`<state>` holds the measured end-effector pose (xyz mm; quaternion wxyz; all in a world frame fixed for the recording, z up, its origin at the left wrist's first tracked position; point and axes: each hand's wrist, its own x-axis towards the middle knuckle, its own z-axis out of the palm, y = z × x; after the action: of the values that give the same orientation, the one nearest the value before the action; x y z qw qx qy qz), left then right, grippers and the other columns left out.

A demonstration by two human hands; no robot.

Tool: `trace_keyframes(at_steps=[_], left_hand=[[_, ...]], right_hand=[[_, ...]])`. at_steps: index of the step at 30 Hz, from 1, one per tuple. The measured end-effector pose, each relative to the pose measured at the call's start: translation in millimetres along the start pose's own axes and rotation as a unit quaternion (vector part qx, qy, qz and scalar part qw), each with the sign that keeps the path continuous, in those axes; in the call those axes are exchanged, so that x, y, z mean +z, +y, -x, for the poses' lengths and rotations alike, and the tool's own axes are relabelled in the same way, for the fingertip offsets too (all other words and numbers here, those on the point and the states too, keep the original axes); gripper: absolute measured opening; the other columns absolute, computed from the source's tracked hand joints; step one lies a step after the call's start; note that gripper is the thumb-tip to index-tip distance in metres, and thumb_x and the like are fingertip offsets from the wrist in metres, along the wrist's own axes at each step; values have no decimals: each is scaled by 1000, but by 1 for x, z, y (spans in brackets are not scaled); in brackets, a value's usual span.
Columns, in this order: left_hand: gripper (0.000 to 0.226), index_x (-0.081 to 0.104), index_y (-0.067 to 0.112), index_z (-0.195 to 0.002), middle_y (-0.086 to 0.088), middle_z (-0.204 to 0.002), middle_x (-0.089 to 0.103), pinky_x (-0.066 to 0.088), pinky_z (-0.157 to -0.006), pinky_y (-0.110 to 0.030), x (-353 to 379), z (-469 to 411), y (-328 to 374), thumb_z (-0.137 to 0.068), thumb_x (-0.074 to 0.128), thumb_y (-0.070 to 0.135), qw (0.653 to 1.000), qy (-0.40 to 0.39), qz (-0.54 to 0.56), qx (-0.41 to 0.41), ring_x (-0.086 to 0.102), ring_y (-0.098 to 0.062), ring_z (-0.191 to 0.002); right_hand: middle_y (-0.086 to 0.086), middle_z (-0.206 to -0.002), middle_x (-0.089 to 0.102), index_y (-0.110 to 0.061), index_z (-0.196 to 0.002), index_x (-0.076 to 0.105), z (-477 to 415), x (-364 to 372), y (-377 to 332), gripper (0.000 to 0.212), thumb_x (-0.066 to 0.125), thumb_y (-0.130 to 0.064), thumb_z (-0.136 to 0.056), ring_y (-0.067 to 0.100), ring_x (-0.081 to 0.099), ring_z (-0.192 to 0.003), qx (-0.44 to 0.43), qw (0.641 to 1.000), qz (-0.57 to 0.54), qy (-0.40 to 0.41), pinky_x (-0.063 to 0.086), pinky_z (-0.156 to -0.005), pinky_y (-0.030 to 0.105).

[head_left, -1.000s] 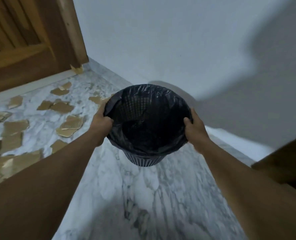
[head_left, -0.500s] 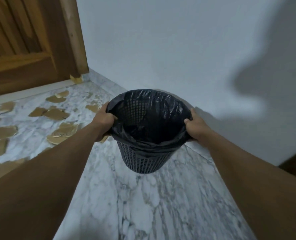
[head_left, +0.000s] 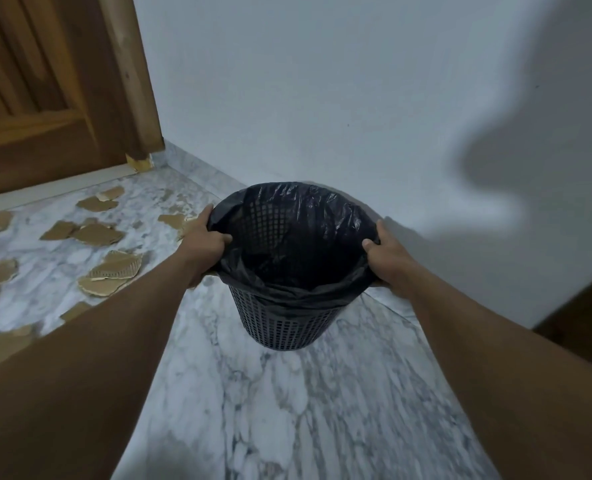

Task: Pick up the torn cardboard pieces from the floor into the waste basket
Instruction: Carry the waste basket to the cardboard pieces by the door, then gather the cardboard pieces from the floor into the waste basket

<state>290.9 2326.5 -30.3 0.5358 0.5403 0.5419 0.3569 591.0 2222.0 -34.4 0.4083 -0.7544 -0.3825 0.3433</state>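
Black plastic lines the waste basket (head_left: 280, 317), gripped at opposite sides of its rim by the left hand (head_left: 202, 239) and right hand (head_left: 386, 258), thumbs hooked inside. Nothing shows in it, and the cardboard pieces (head_left: 110, 275) lie on the marble floor (head_left: 287, 410) to its left. That loose bag (head_left: 308, 216) could slip off and let pieces miss.

Wooden door (head_left: 45, 98) meets pale wall (head_left: 322, 81) — marble floor (head_left: 287, 410) below.

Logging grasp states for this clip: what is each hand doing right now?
Left hand: closed on the waste basket rim.
Right hand: closed on the opposite side of the rim.
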Motion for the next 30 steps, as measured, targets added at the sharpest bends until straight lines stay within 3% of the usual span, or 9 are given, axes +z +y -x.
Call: trace_keyframes(at_steps=[3,6,9,12,14,17,23,28,30], left_hand=[[63,36,36,-151,0,-134,57,60,-67,-39,-3,-5,-1,-99,54,5,1000,-6,20,-6,64,-29,-106],[42,53,40,-129,2,-130,62,56,-89,-54,-9,1,0,-90,66,35,1000,-18,-9,-8,63,-30,-110],[43,53,32,-132,3,-131,57,46,-102,-52,-21,18,0,-96,55,55,1000,0,-8,7,54,-29,-119],[63,43,28,-150,-3,-156,41,31,-116,-47,-50,35,-12,-98,41,64,995,28,-90,25,39,-30,-142],[73,33,28,-156,-4,-163,30,25,-117,-42,-78,45,-25,-96,40,69,990,54,-126,11,30,-30,-148],[72,31,27,-157,-5,-163,30,25,-116,-39,-124,64,-52,-97,41,65,983,100,-156,-2,31,-30,-148],[71,30,27,-157,-19,-151,47,36,-110,-43,-211,115,-114,-98,40,64,959,135,-245,-41,44,-40,-138],[74,30,26,-157,-19,-157,37,26,-117,-47,-269,164,-180,-96,43,66,930,138,-334,-60,29,-36,-147],[75,28,32,-157,-18,-162,27,19,-120,-55,-288,185,-209,-94,40,70,913,141,-371,-91,17,-35,-152]], right_hand=[[3,-163,33,-40,-160,5,12,1,-8,80,54,-50,-98,36,44,-141,10,1000,15,-7,43,-110,60],[7,-161,35,-30,-160,12,19,4,-18,89,53,-66,-90,37,40,-144,-9,997,80,16,37,-115,55],[8,-162,35,-32,-157,19,21,16,-26,97,42,-79,-75,34,37,-146,-50,985,157,42,32,-117,56],[8,-168,21,-30,-161,13,46,43,-57,79,38,-66,-95,36,23,-153,-75,970,223,56,24,-120,60],[8,-170,12,-25,-163,7,61,67,-79,72,39,-52,-105,31,11,-156,-111,961,248,48,16,-123,58],[9,-170,10,-22,-163,8,85,109,-102,69,40,-46,-107,30,5,-157,-177,946,272,22,12,-124,58],[15,-169,11,-16,-162,14,141,202,-126,66,43,-38,-106,33,4,-157,-275,899,340,-9,10,-124,58],[14,-169,12,-19,-163,12,185,281,-100,73,45,-48,-104,31,6,-156,-313,874,361,-86,12,-124,57],[15,-169,9,-21,-163,9,204,311,-74,78,45,-53,-102,32,5,-157,-306,859,384,-140,10,-124,57]])
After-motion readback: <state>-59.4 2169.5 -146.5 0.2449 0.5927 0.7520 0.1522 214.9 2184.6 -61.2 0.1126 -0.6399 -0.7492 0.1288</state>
